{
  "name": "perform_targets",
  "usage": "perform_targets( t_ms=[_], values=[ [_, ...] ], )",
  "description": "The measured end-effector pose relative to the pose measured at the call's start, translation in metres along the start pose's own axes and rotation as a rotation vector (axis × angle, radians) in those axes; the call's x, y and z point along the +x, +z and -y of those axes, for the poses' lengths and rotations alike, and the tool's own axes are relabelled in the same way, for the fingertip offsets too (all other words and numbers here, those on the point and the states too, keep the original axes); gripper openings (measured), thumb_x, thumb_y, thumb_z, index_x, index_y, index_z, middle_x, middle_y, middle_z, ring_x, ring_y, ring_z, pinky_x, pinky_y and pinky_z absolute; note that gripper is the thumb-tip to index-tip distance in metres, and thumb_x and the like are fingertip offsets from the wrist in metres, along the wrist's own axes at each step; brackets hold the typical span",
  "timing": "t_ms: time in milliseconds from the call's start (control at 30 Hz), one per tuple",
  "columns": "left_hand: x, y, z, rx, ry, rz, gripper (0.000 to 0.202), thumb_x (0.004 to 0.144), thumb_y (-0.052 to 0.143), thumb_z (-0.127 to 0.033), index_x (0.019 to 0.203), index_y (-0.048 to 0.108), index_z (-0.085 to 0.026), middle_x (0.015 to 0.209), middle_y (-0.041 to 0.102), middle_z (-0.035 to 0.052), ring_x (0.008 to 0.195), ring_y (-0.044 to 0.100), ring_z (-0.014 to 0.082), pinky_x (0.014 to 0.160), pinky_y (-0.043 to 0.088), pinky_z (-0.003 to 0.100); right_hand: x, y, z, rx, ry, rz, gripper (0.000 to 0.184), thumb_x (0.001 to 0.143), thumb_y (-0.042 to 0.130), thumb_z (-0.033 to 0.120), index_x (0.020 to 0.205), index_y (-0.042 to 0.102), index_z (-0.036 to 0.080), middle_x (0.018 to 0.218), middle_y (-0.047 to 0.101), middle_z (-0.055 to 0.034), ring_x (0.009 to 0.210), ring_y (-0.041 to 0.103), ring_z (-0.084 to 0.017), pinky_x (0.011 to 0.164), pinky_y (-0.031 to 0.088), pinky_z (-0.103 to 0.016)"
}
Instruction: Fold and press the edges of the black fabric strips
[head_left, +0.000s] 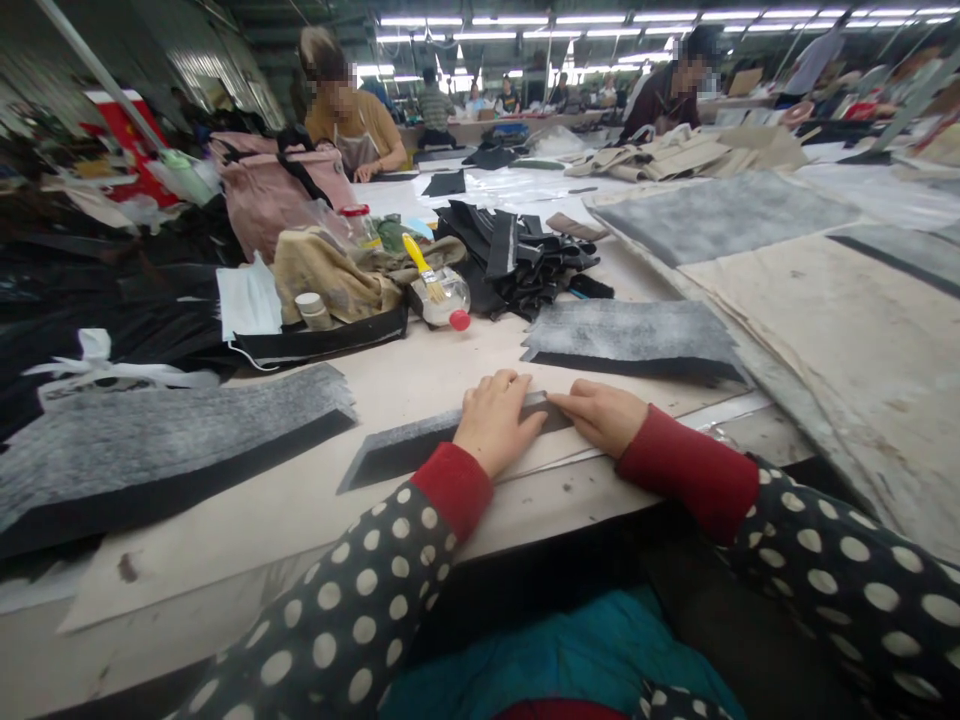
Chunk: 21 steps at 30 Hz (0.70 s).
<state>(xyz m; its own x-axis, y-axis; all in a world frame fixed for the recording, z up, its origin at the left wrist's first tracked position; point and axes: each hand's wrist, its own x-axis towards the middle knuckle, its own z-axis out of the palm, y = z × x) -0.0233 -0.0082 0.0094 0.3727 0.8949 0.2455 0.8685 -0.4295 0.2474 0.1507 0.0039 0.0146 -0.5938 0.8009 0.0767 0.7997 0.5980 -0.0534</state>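
A narrow dark fabric strip [397, 447] with a grey, speckled upper edge lies on the pale sheet [292, 530] in front of me. Across its middle rests my left hand [496, 425], laid flat with the thumb apart from the fingers. My right hand [604, 416] is at the strip's right end, its fingers drawn together in a pinch at the edge. Just beyond it lies a grey fabric piece [634, 330] with a black border. Another stack of grey and black pieces [172, 440] is to the left.
A yellow-handled brush [424, 265] leans on a clear bottle with a red cap [459, 318]. Behind are a heap of black strips [517, 255] and a pink bag [277, 190]. A face mask [250, 297] lies leftward. Co-workers [349, 110] stand across the table.
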Motion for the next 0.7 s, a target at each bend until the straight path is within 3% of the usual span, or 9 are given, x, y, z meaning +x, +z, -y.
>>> perform_targets(
  t_ms=[200,333,500,700],
  values=[
    [-0.001,0.002,0.001,-0.003,0.0,0.034,0.034,0.079,0.045,-0.042,0.107,0.048,-0.024,0.111,0.049,0.0037,0.101,0.042,0.0236,0.082,0.038,0.041,0.008,-0.001,-0.002,0.095,0.046,0.049,0.035,0.078,0.041,0.018,0.108,0.058,0.016,0.082,0.057,-0.0078,0.071,0.053,-0.016,0.066,0.038,-0.026],
    [-0.001,0.004,0.002,-0.012,-0.005,0.022,0.034,0.079,0.044,-0.043,0.107,0.048,-0.024,0.112,0.049,0.0027,0.102,0.041,0.0226,0.083,0.037,0.04,0.016,-0.005,-0.01,0.373,0.188,0.066,0.032,0.074,0.051,0.023,0.104,0.057,0.014,0.069,0.056,-0.001,0.061,0.05,-0.011,0.059,0.037,-0.022],
    [-0.002,0.004,0.002,-0.044,-0.025,0.012,0.031,0.078,0.046,-0.043,0.103,0.05,-0.025,0.11,0.05,0.0014,0.102,0.041,0.0217,0.083,0.036,0.038,0.025,-0.002,-0.022,0.785,0.376,0.253,0.023,0.069,0.058,0.028,0.088,0.054,0.014,0.052,0.048,0.0057,0.044,0.042,-0.006,0.044,0.033,-0.019],
    [0.0,0.005,0.003,-0.15,-0.04,-0.023,0.028,0.072,0.056,-0.039,0.095,0.051,-0.023,0.1,0.054,0.0011,0.094,0.046,0.0197,0.079,0.038,0.034,0.027,-0.003,-0.019,0.948,0.42,0.24,0.017,0.064,0.061,0.022,0.07,0.045,0.017,0.047,0.044,0.008,0.038,0.039,-0.004,0.039,0.031,-0.017]
  ],
)
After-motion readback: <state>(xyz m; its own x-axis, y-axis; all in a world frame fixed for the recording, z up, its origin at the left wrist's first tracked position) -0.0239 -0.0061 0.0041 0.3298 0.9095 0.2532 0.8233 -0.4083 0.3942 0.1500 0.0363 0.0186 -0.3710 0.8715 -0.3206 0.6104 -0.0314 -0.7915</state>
